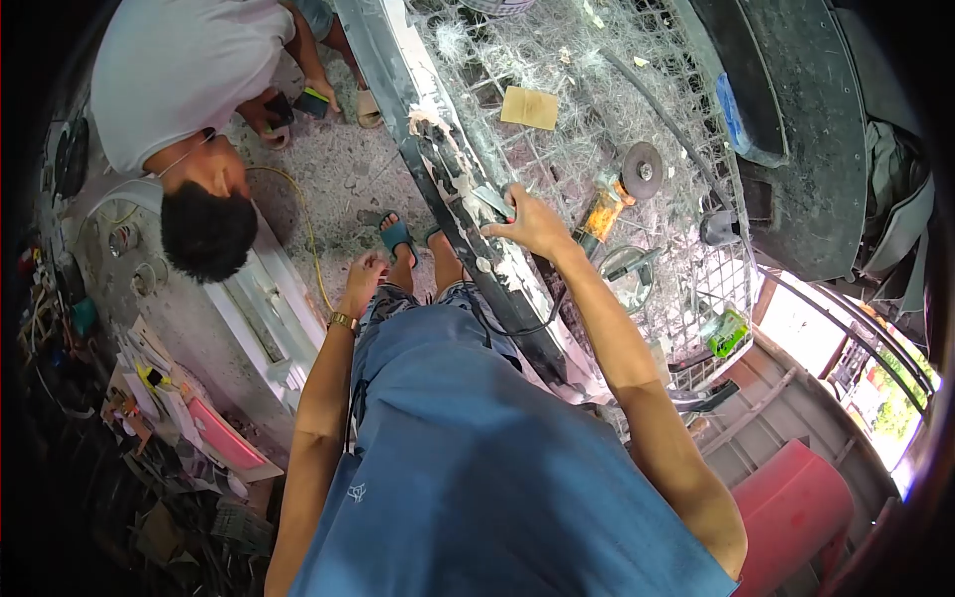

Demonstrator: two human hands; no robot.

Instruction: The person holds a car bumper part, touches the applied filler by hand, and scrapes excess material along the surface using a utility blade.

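My right hand (532, 224) is closed around a putty knife (490, 201), whose flat metal blade lies against a long dark panel (433, 179). Uneven patches of pale filler and chipped paint cover that panel. Its length runs diagonally from the top toward my waist. My left hand (365, 284) hangs beside my left hip, fingers loosely bent, with nothing visible in it. Just right of my right hand lies an orange angle grinder (605, 211) with a round dark disc (642, 169). A tan sandpaper piece (529, 107) rests farther up on the mesh.
A wire mesh rack (711, 289) littered with pale fibres holds a green item (729, 331) and a cable (657, 95). At left, another person (194, 90) bends forward, holding a phone-like object (311, 102). A yellow cord (310, 224) crosses the floor near my sandals (395, 235).
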